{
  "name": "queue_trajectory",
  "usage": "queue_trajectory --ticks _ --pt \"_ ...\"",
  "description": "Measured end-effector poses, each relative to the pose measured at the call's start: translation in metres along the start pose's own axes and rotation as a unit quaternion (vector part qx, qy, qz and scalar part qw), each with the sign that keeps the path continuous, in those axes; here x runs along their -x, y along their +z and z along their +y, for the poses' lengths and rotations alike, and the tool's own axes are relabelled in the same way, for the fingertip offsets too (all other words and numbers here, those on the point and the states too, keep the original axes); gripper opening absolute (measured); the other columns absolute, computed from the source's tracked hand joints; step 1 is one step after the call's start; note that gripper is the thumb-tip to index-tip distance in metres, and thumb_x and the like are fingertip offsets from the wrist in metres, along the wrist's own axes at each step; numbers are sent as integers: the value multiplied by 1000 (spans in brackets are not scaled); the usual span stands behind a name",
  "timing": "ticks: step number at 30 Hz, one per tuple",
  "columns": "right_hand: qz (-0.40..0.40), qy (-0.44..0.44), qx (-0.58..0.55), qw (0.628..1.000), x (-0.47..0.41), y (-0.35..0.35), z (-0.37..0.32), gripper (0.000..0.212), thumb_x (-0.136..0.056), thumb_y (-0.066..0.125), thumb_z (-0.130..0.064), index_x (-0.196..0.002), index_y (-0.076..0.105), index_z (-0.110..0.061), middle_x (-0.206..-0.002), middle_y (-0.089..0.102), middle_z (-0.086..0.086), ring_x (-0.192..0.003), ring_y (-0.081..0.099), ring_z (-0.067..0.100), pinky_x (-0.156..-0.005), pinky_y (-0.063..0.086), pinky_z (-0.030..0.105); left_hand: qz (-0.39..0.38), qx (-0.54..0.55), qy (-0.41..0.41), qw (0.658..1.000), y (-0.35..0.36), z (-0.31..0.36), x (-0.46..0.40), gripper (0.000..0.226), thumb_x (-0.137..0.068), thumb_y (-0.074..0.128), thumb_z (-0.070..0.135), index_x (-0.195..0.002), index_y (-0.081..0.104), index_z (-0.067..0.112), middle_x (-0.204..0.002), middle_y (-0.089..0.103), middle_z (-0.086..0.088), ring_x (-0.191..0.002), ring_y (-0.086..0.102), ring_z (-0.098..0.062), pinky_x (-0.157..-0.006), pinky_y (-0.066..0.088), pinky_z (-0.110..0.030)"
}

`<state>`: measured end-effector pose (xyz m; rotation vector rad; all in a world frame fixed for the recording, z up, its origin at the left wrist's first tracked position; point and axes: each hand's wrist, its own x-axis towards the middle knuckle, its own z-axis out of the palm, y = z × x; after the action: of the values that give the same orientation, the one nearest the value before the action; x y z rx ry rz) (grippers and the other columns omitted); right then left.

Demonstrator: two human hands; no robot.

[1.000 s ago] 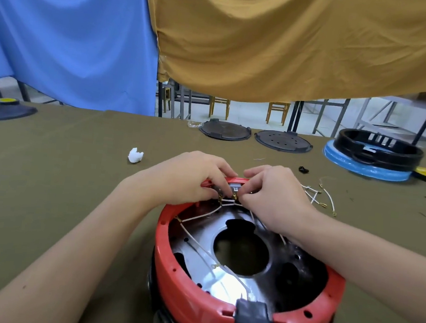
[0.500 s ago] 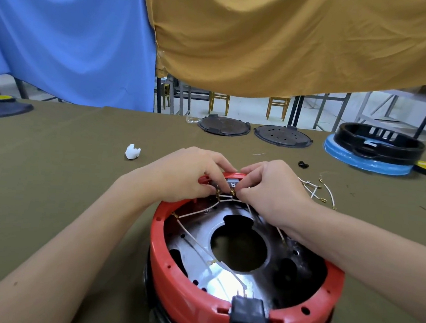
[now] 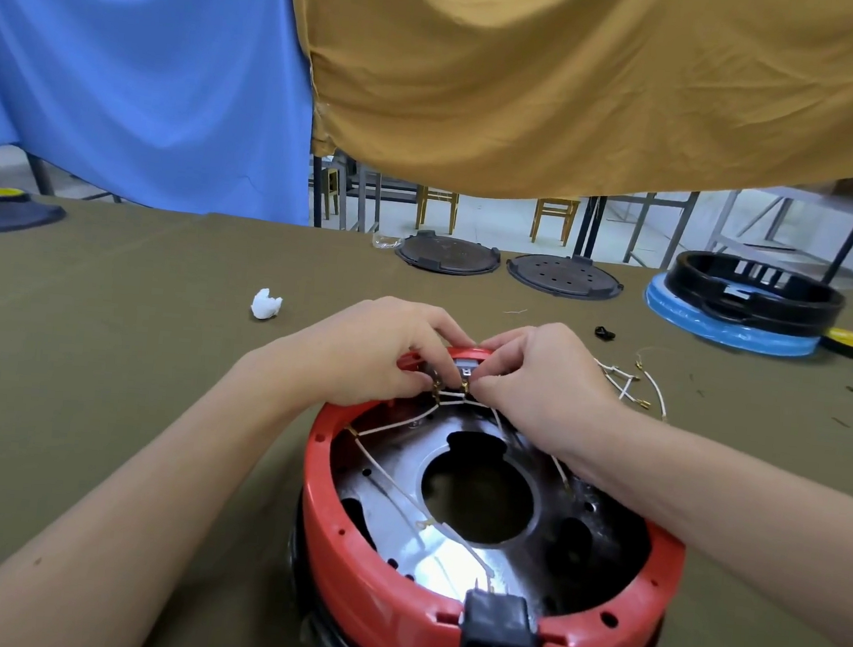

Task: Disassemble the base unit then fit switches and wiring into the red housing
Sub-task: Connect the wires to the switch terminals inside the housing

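The round red housing [image 3: 367, 566] stands upside down on the olive table, a shiny metal plate [image 3: 400, 481] with a large centre hole inside it. White wires [image 3: 389, 426] with brass terminals run across the plate to a switch [image 3: 463, 367] at the far rim. My left hand [image 3: 370, 349] grips the far rim and pinches a terminal beside the switch. My right hand [image 3: 538, 379] pinches a wire terminal at the switch. A black power socket [image 3: 498, 629] sits in the near rim.
Loose white wires [image 3: 635, 388] lie right of the housing. A white plastic piece [image 3: 265, 304] lies at left. Two dark round plates [image 3: 448, 255] [image 3: 564, 277] and a black ring on a blue disc [image 3: 748, 302] sit at the back. Blue and mustard cloths hang behind.
Both hands keep working at the switch on the far rim; the fingers have shifted only slightly. The view has moved a little.
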<state>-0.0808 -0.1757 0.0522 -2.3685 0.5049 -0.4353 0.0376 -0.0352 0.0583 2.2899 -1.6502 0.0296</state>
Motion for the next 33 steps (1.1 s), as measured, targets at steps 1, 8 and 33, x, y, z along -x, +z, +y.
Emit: queue_trajectory --ticks 1,8,33 --pt "3 -3 16 1000 1 0 -1 18 -79 67 -11 -72 80 -21 -103 70 -14 -104 59 21 -98 45 43 4 5 -5 1000 0 1 0 27 -87 70 10 -102 78 31 -133 59 17 -113 58 -8 -94 47 -39" --pt "24 -73 130 988 5 -2 -2 13 -82 65 -19 -75 75 -23 -103 63 -7 -112 48 21 -94 45 41 42 117 -48 991 -2 -1 5 33 -79 74 11 -102 63 32 -105 67 20 -91 67 3 -76 53 -24" --pt "75 -108 193 972 14 31 -27 19 -76 66 -37 -77 62 -18 -117 55 -5 -118 33 21 -82 24 35 -3 224 -82 971 -11 -10 11 31 -78 78 9 -102 69 24 -95 74 5 -85 73 -17 -77 62 -44"
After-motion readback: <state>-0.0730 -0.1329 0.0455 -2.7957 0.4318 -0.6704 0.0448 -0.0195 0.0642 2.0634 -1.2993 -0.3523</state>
